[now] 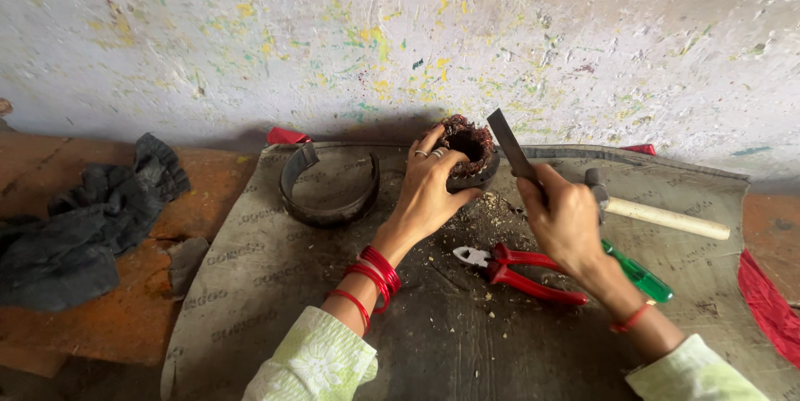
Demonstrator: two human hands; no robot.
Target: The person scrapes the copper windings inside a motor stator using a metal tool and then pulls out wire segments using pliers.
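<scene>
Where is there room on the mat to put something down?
Bare mat lies below the curved metal band, left of the left hand. More sits near the front edge, under the pliers. It is crowded around the right hand: chisel, hammer, screwdriver, and chips beside the coil.
</scene>
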